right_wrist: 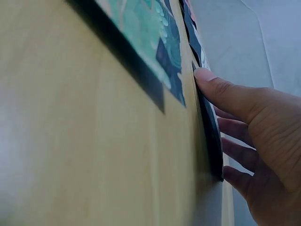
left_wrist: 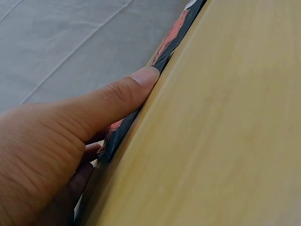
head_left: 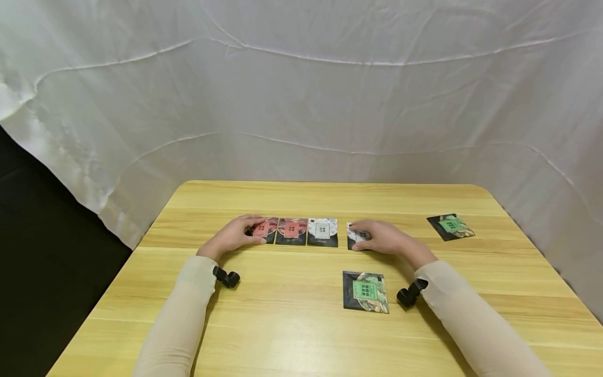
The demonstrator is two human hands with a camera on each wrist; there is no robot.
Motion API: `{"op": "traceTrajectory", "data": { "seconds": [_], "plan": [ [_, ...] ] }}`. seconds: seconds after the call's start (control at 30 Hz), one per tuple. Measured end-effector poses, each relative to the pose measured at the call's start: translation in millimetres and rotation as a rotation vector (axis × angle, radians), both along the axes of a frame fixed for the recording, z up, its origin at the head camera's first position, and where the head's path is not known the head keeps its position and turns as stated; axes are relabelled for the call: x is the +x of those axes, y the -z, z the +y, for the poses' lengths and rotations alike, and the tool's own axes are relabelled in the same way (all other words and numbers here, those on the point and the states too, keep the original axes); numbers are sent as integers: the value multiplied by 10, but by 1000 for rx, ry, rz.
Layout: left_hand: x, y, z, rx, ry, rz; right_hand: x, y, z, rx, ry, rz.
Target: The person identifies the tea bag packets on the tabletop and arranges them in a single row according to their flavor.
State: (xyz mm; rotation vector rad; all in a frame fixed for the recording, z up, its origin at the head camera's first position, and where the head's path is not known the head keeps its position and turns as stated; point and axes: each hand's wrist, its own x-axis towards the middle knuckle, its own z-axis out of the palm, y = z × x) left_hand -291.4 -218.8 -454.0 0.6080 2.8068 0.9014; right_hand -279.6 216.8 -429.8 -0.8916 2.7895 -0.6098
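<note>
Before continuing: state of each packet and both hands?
Left red packet: partly covered
Right red packet: flat
Left white packet: flat
Right white packet: partly covered, separate
Near green packet: flat
Far green packet: askew
Left hand: holding left red packet
Right hand: holding right white packet

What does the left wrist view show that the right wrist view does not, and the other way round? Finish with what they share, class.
Only left wrist: the left hand, its thumb at the edge of a red packet.

Only right wrist: the right hand, its thumb at the edge of a white-and-black packet, and a green packet lying apart nearby.

Both: the wooden table, the pale curtain and parts of the packet row.
</note>
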Motion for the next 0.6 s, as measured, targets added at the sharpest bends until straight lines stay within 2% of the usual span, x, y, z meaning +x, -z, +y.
{"op": "traceTrajectory", "data": {
  "seconds": [0.6],
  "plan": [
    [12, -14, 6, -8, -9, 8, -81, -22, -180, 27, -27, -9]
  ]
}}
